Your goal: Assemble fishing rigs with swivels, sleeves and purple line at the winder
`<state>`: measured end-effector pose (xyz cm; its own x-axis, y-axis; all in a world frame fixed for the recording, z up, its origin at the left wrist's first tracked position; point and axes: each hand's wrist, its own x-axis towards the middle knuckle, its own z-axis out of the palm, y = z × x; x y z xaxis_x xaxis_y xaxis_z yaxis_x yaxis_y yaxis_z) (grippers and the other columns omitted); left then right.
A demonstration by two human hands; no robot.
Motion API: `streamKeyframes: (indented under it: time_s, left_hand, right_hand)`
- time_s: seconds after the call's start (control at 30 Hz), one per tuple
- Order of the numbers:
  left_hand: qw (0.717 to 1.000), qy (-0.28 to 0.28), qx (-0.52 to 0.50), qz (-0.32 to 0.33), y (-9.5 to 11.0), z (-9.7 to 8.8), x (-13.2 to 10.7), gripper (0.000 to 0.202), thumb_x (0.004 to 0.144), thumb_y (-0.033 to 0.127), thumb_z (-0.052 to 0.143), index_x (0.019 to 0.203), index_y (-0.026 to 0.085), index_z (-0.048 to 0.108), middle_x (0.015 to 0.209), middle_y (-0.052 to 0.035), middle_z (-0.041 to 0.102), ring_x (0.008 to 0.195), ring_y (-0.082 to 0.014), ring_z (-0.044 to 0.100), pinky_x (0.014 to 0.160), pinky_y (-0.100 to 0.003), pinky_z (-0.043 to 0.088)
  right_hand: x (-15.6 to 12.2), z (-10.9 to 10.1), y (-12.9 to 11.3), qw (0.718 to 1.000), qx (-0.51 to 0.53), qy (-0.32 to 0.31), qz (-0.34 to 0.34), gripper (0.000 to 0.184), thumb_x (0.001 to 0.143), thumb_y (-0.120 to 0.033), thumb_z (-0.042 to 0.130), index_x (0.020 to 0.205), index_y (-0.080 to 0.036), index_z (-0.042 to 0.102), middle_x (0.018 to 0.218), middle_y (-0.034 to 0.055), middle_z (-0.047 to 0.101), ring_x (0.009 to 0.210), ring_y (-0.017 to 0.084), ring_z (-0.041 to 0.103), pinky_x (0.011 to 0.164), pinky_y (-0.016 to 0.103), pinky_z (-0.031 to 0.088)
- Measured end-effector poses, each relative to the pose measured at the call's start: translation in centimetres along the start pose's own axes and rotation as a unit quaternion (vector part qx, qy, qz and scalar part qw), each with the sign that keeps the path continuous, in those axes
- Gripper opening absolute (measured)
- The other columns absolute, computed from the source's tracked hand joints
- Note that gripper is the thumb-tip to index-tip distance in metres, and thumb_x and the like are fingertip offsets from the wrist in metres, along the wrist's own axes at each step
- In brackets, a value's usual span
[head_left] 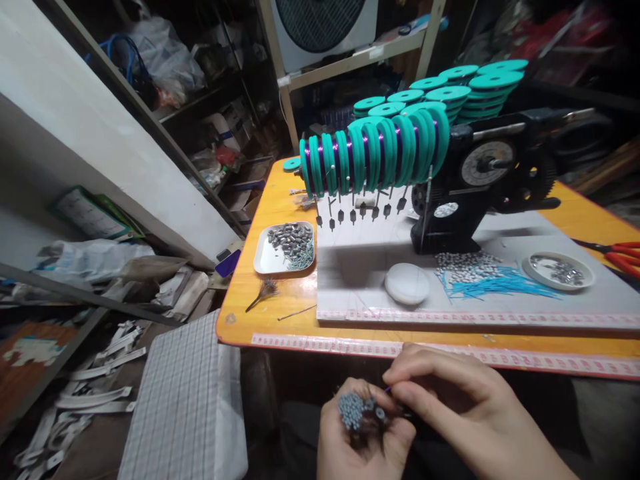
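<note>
Over my lap, just below the table's front edge, my left hand [363, 437] is closed around a bundle of thin grey-ended pieces [351, 410], their round ends facing up. A couple of larger ring-like ends show beside the bundle, near the thumb. My right hand [455, 407] meets it from the right, thumb and forefinger pinched together. A thin purple strand [387, 389] shows at those fingertips; its far end is hidden. What else lies between the two hands is dark and blurred.
On the table [235, 320] stands a black hand-cranked winder [450, 220] with green spools [375, 153] and hanging weights. Around it are a white tray of metal pieces [293, 243], a round white lid [407, 283], blue strips [500, 285], a small dish [563, 270] and red-handled pliers [625, 257].
</note>
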<state>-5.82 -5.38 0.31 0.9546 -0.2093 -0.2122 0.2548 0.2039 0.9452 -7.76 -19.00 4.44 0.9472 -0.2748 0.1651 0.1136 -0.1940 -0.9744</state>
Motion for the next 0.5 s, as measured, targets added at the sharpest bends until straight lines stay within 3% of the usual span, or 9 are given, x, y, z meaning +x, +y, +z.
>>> streamKeyframes:
  time_s: [0.13,0.3,0.5]
  left_hand:
    - [0.998,0.037,0.046,0.025,1.0,0.4,0.4,0.039,0.069,0.052,0.081,0.072,0.018,0.062,0.072,-0.0037,0.066,0.066,-0.0157,0.064,0.064,-0.025,0.055]
    - [0.994,0.045,0.08,0.063,1.3,0.3,0.8,0.032,0.071,0.045,0.08,0.067,0.018,0.064,0.066,-0.0028,0.066,0.062,-0.0153,0.063,0.062,-0.025,0.055]
    - [0.995,0.033,0.087,0.033,0.7,-0.8,1.0,0.04,0.075,0.059,0.072,0.07,0.02,0.067,0.069,-0.0027,0.068,0.065,-0.0152,0.064,0.066,-0.025,0.053]
  right_hand:
    - [-0.5,0.6,0.4,0.993,-0.054,0.067,-0.079,0.012,0.086,-0.015,0.069,0.087,-0.026,0.071,0.08,-0.0007,0.074,0.072,0.015,0.07,0.058,0.018,0.055]
    - [-0.7,0.4,0.9,0.985,-0.081,0.051,-0.142,0.02,0.086,-0.008,0.066,0.095,-0.026,0.068,0.082,-0.0005,0.073,0.072,0.016,0.069,0.065,0.023,0.057]
    - [-1.6,-0.3,1.1,0.969,-0.155,0.051,-0.187,0.026,0.085,-0.007,0.067,0.104,-0.026,0.066,0.089,0.0016,0.067,0.079,0.015,0.068,0.065,0.021,0.057]
